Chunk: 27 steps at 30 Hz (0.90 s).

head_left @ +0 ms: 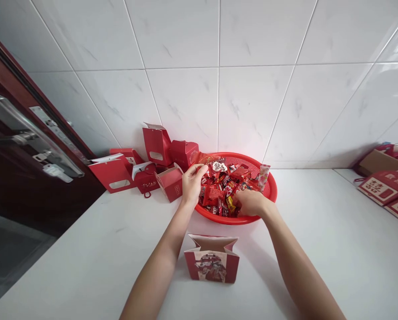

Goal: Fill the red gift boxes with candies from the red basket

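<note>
A round red plastic basket (272,191) is heaped with wrapped candies (215,194), mostly red, one of them yellow. At its left rim my left hand (193,183) is closed, thumb and fingers pinching the edge of a red candy packet (219,166) with white lettering. My right hand (251,202) reaches into the candies at the right front; its fingers are bent together, their tips hidden, so what they grip cannot be made out. Between my forearms stands an upright red paper gift box (212,266), its top open and a printed picture on its front.
Several red gift boxes (157,144) stand together at the left by the tiled wall (182,98). A dark door (25,178) with a metal handle is beyond the left edge of the white counter (125,258). At the far right are flat red packages (385,186) and a cardboard box (382,162).
</note>
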Each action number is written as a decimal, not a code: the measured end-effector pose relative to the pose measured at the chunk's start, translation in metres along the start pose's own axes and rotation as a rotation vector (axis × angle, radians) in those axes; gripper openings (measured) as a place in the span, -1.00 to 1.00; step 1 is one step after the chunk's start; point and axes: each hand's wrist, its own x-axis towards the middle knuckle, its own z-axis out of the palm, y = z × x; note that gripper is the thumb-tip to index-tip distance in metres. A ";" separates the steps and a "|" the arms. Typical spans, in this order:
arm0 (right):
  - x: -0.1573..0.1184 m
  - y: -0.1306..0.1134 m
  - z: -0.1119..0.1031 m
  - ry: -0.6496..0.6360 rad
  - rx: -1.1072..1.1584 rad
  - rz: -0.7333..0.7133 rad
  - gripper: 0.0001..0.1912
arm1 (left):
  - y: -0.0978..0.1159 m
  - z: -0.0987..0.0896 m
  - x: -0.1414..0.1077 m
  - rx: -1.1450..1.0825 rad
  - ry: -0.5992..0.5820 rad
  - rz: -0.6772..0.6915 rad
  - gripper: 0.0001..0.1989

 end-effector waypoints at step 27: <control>0.001 0.048 -0.010 0.114 0.265 -0.260 -0.79 | 0.001 0.001 0.000 -0.015 0.037 -0.010 -0.77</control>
